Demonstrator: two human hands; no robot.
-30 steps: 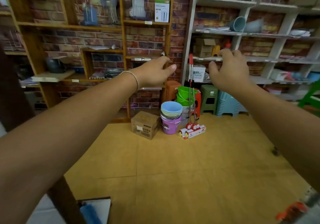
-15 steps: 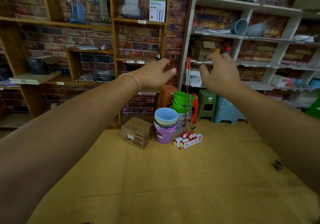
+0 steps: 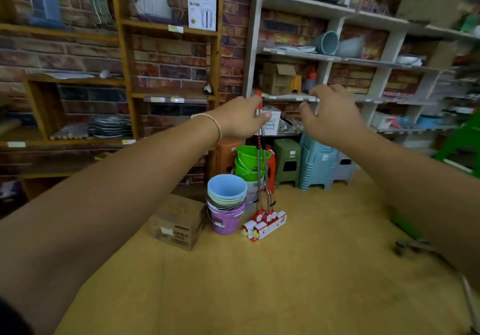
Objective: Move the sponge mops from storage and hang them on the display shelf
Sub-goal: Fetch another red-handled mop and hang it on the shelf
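Observation:
Two sponge mops (image 3: 261, 179) stand upright on the floor with red-tipped metal handles leaning against the white shelf unit (image 3: 250, 49). Their packaged sponge heads (image 3: 265, 224) rest on the floor beside the buckets. Both my arms are stretched out toward them. My left hand (image 3: 237, 119), with a bracelet on its wrist, overlaps the upper handles in view, and its thumb lies across them. It looks nearer the camera than the mops and grips nothing that I can see. My right hand (image 3: 330, 116) hovers to the right of the handles, fingers spread and loosely bent, holding nothing.
A stack of buckets (image 3: 226, 202) and a cardboard box (image 3: 178, 221) sit left of the mops, with green buckets (image 3: 248, 162) behind. Plastic stools (image 3: 315, 163) stand to the right. A wooden shelf unit (image 3: 124, 75) fills the left wall. A small dark object (image 3: 413, 246) lies on the floor.
The view has moved closer to the mops. Both hands have drawn together around the upper handles, the left one now overlapping them.

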